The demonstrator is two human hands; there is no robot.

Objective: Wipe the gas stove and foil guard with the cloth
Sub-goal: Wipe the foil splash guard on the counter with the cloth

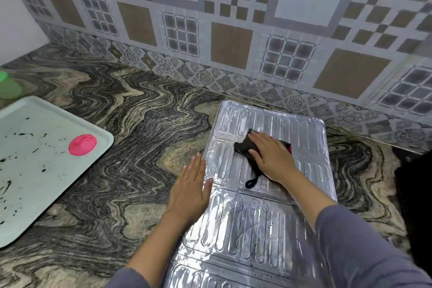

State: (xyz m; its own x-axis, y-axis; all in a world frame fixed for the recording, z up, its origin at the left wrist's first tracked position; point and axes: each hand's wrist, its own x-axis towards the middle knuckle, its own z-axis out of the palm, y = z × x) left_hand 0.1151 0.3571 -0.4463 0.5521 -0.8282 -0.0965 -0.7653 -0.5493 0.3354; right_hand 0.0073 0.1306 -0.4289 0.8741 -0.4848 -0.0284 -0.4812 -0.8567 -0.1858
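The foil guard lies flat on the swirled stone counter, running from the centre right of the frame down to the bottom edge, and that makes sense: laid down like this, its ribbed panels give a firm backing to press against. The right hand sits palm-down on the upper panel, right of centre, fingers spread and flattened over the dark cloth. It isn't gripping so much as pinning the cloth under the palm, which looks like the way to drag it across those ridges. A loop of the cloth trails out below the hand, towards the fold line.

Over on the guard's left edge, the left hand lies open and flat, holding nothing, with its thumb side resting on the foil rim and the rest on the counter. My read: it is bracing the thin sheet so it doesn't slide or buckle under the wiping.

At the left of the frame a pale tray with dark specks carries a pink round object, well apart from the work. A green thing peeks in at the upper left edge. The stove itself isn't clearly in view; only a dark shape sits at the right edge.
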